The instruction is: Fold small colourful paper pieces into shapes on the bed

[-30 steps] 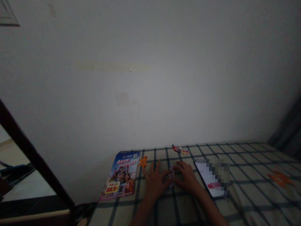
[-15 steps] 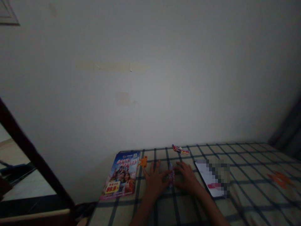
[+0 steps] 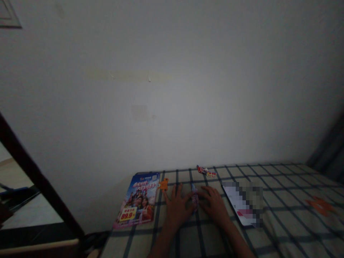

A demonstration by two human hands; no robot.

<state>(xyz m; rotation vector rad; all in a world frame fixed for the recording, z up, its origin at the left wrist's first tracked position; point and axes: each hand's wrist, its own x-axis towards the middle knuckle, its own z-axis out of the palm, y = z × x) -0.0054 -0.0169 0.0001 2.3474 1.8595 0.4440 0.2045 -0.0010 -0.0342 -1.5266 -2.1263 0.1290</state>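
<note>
A narrow folded paper strip (image 3: 195, 199), printed in pink and blue, stands lengthwise on the checked cloth between my hands. My left hand (image 3: 178, 208) has its thumb and index finger at the strip's left side, its other fingers stretched forward over the cloth. From the right, the fingertips of my right hand (image 3: 215, 205) press at the strip's other side. The finger ends partly cover the paper. Just beyond my left hand, an orange cut-out shape (image 3: 163, 184) lies beside a stack of printed flyers (image 3: 139, 199).
A small folded piece of printed paper (image 3: 206, 171) lies near the wall. Right of my hands is a phone or tablet (image 3: 236, 204) with a lit, partly blurred screen. An orange patch (image 3: 319, 206) shows on the cloth (image 3: 285, 186) farther right. A dark post (image 3: 34, 172) slants at left.
The paper strip has tilted or shifted slightly left at its far end. My right hand has moved a little, its fingers still at the strip. My left hand stays nearly in place.
</note>
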